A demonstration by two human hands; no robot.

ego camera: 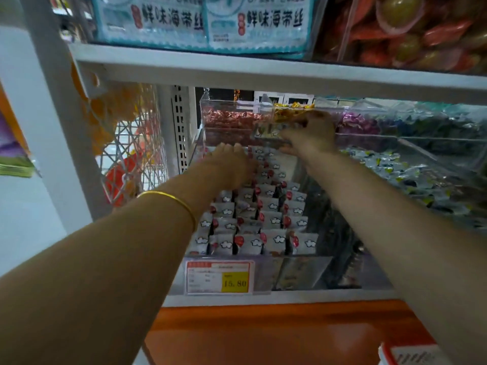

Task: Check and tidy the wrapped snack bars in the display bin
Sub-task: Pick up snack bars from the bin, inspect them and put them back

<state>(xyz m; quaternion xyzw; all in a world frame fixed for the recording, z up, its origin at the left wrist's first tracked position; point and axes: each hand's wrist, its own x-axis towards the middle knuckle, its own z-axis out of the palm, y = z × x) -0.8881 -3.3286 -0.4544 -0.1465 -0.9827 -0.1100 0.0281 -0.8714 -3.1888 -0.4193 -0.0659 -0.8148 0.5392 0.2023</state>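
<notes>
My left hand (232,160) is resting open on small white wrapped snack bars (271,205), mid-frame; my right hand (313,133) is pinching a blurred pale packet (268,130). I'm judging the bars light, slick, crushable; pinching wrapper edges suits.

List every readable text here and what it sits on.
"鲜味海带丝": on both teal packets, top.
"15.80": yellow patch of the price tag on the display bin.
That tag's other print, the packets' small print, the red-edged tag: too blurred.
</notes>
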